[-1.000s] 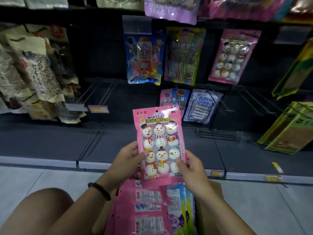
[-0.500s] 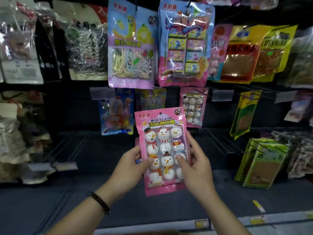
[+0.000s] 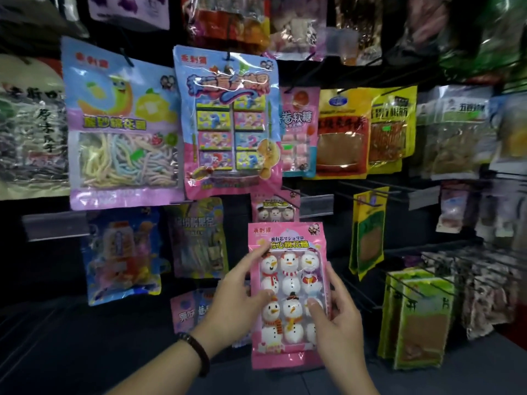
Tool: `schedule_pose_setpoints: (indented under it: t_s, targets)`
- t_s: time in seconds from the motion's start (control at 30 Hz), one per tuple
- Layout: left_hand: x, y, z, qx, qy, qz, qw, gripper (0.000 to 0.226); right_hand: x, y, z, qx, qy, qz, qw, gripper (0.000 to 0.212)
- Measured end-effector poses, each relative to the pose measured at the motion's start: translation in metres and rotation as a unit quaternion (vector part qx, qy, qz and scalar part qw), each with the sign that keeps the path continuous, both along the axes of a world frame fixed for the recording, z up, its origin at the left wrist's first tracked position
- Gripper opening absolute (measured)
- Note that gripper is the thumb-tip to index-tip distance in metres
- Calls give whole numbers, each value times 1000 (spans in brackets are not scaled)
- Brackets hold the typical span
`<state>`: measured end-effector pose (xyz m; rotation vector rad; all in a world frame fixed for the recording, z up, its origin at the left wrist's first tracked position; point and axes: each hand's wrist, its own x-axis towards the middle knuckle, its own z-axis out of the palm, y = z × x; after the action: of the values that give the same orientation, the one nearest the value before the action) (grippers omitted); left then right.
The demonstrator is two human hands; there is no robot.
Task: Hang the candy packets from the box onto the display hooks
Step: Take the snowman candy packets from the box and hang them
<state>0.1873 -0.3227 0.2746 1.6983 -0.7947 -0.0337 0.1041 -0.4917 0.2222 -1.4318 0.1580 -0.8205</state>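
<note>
Pink snowman candy packet [image 3: 286,295] is held upright in the air, front to the camera, before the lower middle of the display rack [image 3: 336,238]; it hangs on no hook. Both hands are on it. Left hand [image 3: 232,306] grips the left edge: fingers [image 3: 248,260] curled round it, index tip up near the printed title, thumb flat on the front about mid-height. Right hand [image 3: 339,326] grips the right edge, thumb pressed on the clear window low on the right, other fingers hidden behind the packet. Dark beaded bracelet [image 3: 196,352] on the left wrist.

Directly above and behind the held packet's top edge hangs a matching pink packet [image 3: 274,208], mostly covered. Upper row of the rack: a pastel string-candy packet [image 3: 122,124] at left and, touching its right side, a blue-and-pink packet of small boxes [image 3: 228,124]. Right of the held packet are bare wire hooks [image 3: 368,186], a yellow-green packet [image 3: 368,232] and, toward the rack's lower right corner, green packets [image 3: 419,320]. Clear price-tag strip [image 3: 54,225] near the left edge. The box is out of view.
</note>
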Motion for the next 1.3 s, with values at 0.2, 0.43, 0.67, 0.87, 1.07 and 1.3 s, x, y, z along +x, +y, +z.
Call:
schedule_pose_setpoints:
  t_s: [0.2,0.43,0.67,0.87,1.07,1.3]
  targets:
    - [22,-35,-4,9,-18,1,1000,93,19,-30,-4,-19,3,-29,999,71]
    - [27,-49,4,4,-71,0,997,99,26,-42,6,-59,1,-61,996,74]
    - [32,-61,11,11,-75,4,997,102,31,-51,8,-74,12,-84,994,73]
    - [33,-63,16,10,-69,4,998,102,35,-58,14,-78,32,-71,994,78]
    - [47,-64,10,29,-42,19,999,105,40,-59,14,-93,61,-77,991,78]
    - [69,-72,15,81,-111,106,985,104,40,-48,12,-135,112,-117,977,75]
